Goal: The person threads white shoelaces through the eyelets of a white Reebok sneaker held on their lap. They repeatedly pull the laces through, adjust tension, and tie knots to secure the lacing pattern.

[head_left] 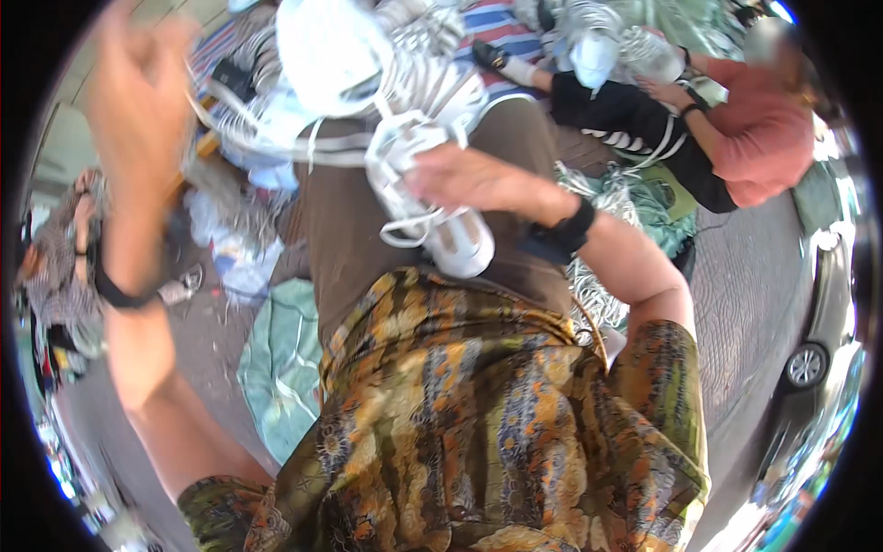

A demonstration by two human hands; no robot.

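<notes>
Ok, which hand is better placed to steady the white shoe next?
Probably the right: the right hand is against the white shoe, over the lap. The left hand is raised well away to the side, too blurred to judge its grip.

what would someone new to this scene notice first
Probably the boldly patterned garment filling the lower middle. Just above, a white sneaker sits over the brown-clad lap, the right hand on it, while the left hand is raised, blurred, at upper left. At upper right sits a person in pink.
</notes>
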